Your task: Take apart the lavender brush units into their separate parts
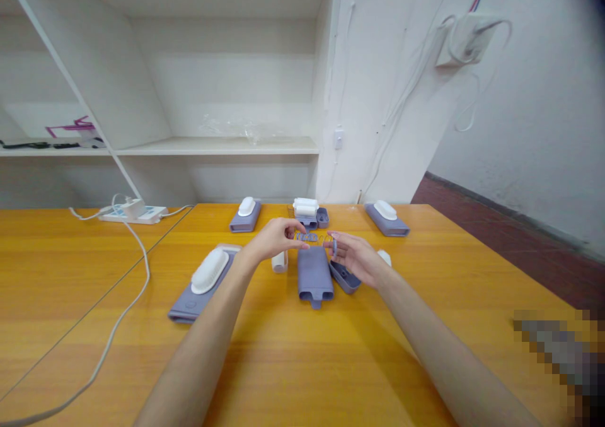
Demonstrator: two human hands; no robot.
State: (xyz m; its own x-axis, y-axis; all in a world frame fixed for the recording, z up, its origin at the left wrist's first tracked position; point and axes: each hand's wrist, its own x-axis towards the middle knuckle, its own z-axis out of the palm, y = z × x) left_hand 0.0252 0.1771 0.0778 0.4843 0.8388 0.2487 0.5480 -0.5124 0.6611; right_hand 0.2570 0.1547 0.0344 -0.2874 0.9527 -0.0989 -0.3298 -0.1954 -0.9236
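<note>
My left hand is over the table, its thumb and forefinger curved with a gap between them. Facing it, my right hand has its fingers bent around a small grey-purple piece too small to name. Between and behind my fingertips are thin wire loops with a grey-purple strip; whether a finger touches them I cannot tell. Just below lies a grey-purple flat sleeve-like case, its open end and tab towards me. A grey-purple open tray sits partly under my right hand. Beside my left wrist stands a white roll.
Grey-purple cases with white oval tops lie at left, back left and back right. White rolls and a small grey-purple box are behind. A power strip trails a white cable across the left.
</note>
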